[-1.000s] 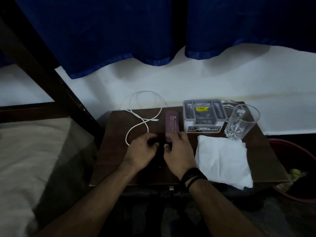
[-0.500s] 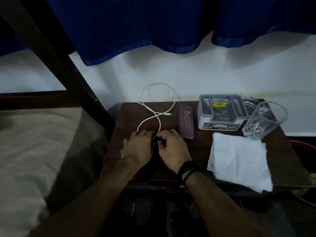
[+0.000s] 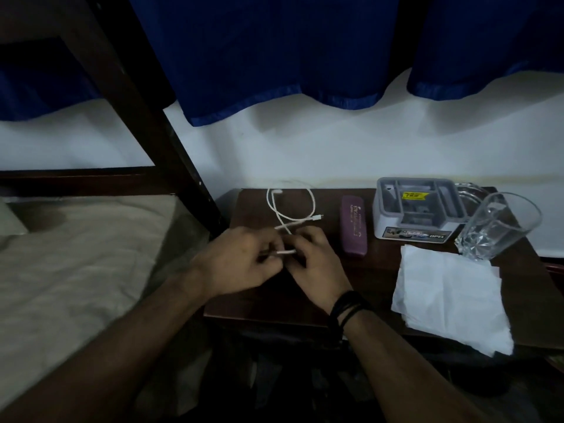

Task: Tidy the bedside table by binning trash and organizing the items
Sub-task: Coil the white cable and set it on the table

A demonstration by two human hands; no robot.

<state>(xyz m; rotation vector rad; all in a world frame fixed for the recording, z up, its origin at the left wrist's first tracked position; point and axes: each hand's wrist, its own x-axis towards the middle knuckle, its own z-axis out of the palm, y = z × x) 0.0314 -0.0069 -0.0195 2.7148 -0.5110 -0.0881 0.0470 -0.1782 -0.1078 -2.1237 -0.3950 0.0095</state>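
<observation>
A white charging cable (image 3: pixel 308 199) lies looped on the left part of the dark wooden bedside table (image 3: pixel 381 288). My left hand (image 3: pixel 241 264) and my right hand (image 3: pixel 317 264) meet over its near end, and both pinch a short stretch of the cable held between them. Right of my hands lies a purple case (image 3: pixel 353 227). Behind it stands a grey and white organizer box (image 3: pixel 418 209), and a clear drinking glass (image 3: pixel 497 227) stands at the far right. White tissue paper (image 3: pixel 445 297) lies spread near the front right corner.
A bed with a pale sheet (image 3: pixel 70 270) fills the left, and its dark wooden post (image 3: pixel 152 117) rises beside the table. Blue curtains (image 3: pixel 274 50) hang above a white wall. A clear dish (image 3: pixel 468 193) sits behind the organizer.
Both hands shifted left from the dark spot beside the purple case onto the cable's near end and lifted it. The cable's loop has drawn tighter.
</observation>
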